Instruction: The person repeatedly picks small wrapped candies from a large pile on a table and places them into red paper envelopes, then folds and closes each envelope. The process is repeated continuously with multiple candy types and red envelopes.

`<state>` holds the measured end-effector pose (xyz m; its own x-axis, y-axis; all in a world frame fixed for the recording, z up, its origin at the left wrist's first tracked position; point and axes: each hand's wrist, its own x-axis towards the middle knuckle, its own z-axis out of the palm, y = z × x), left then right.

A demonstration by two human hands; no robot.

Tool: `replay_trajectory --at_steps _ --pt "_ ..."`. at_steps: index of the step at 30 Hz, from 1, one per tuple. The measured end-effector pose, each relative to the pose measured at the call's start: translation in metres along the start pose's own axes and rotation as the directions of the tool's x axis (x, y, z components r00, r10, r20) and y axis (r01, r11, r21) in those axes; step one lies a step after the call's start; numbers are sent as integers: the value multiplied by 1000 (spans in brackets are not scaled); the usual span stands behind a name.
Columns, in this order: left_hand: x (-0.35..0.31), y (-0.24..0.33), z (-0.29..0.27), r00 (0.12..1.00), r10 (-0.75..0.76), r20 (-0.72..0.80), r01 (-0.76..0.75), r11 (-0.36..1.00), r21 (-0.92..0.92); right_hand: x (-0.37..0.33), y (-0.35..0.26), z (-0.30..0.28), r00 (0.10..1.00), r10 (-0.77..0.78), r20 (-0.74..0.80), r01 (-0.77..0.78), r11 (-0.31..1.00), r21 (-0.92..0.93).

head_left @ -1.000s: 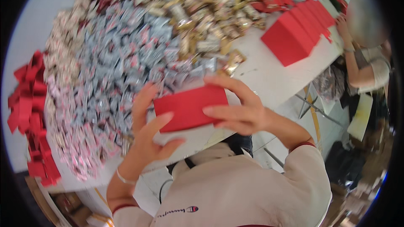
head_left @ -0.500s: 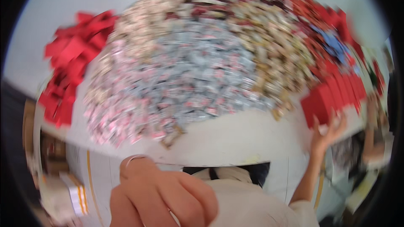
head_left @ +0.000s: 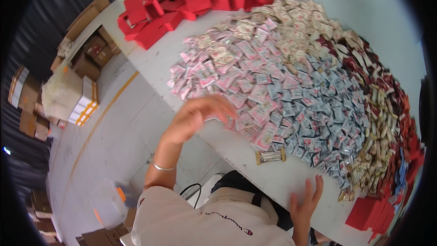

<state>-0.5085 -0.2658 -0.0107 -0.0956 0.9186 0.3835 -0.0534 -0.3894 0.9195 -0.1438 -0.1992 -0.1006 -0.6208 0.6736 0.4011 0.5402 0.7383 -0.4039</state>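
the left hand (head_left: 198, 116) hangs over the near edge of the white table (head_left: 273, 180), fingers curled loosely downward and blurred, so i cannot tell whether it has anything pinched in it; nothing shows between the fingers. a thin silver bangle (head_left: 162, 167) sits on that wrist. just beyond its fingertips begins the heap of pink wrapped sweets (head_left: 236, 75), the closest packets touching or nearly touching the fingers. past that hand and off to its right the heap turns to grey-blue sweets (head_left: 318, 114), then gold and dark red ones (head_left: 382, 109) farther out. one clear-wrapped bar with gold ends (head_left: 271, 156) lies alone on bare table, between the two hands and nearer the left one.

the right hand (head_left: 306, 200) lies flat on the table edge, fingers spread wide and holding nothing. to its right stands a row of flat red boxes (head_left: 371, 213). far beyond the left hand, at the table's far end, sits a jumble of red folded boxes (head_left: 191, 2). cardboard cartons (head_left: 88, 52) stand on the floor below.
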Motion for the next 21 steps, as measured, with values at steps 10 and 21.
replay_trajectory --at_steps 10,21 --pt "-73 -86 -46 682 463 -566 333 493 804 10 -14 5 985 74 155 -70 997 -25" --pt "-19 -97 -67 923 142 -358 332 178 926 6 3 2 971 75 225 -77 997 -2"
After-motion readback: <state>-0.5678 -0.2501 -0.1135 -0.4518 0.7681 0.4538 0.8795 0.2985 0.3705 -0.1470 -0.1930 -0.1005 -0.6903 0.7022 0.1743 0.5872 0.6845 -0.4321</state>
